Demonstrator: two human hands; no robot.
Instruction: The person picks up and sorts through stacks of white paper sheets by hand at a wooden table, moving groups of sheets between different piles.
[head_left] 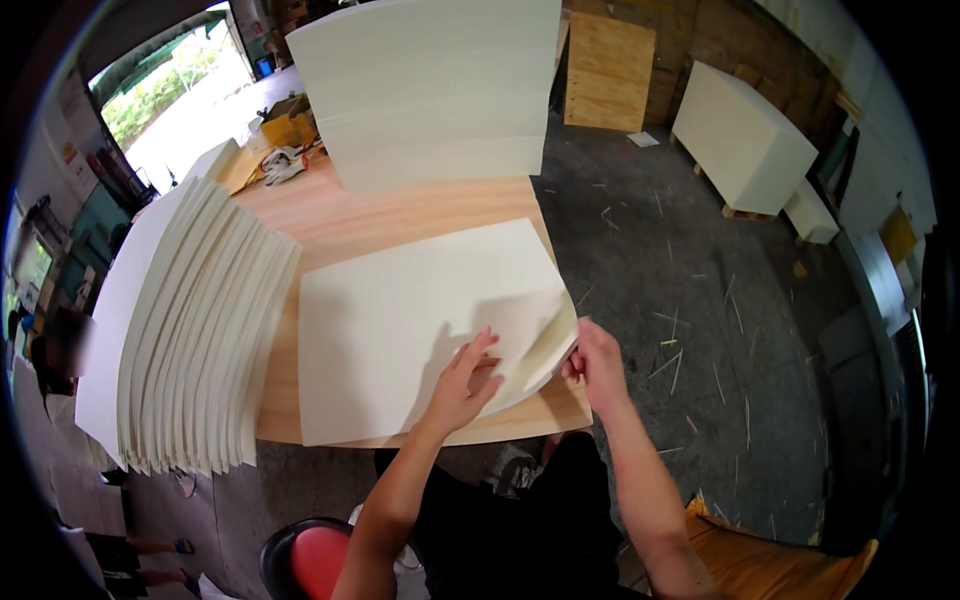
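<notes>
A large white sheet of paper or thin card (400,310) lies on the wooden tabletop (400,215) in front of me. My right hand (597,362) pinches its right edge, and that near-right corner is lifted and curled. More white layers seem to lie beneath the curl; how many I cannot make out. Over the sheet's near part hovers or rests my left hand (464,383), fingers spread and holding nothing, casting a shadow on the white. To the left leans a thick fanned stack of white sheets (200,330), its edges stepped.
A tall white stack (430,95) stands at the table's far end. Gloves (284,165) and a yellow box (290,122) sit at the far left corner. White blocks on pallets (745,140) stand far right. Strips litter the grey floor. A red stool (318,560) is near my left.
</notes>
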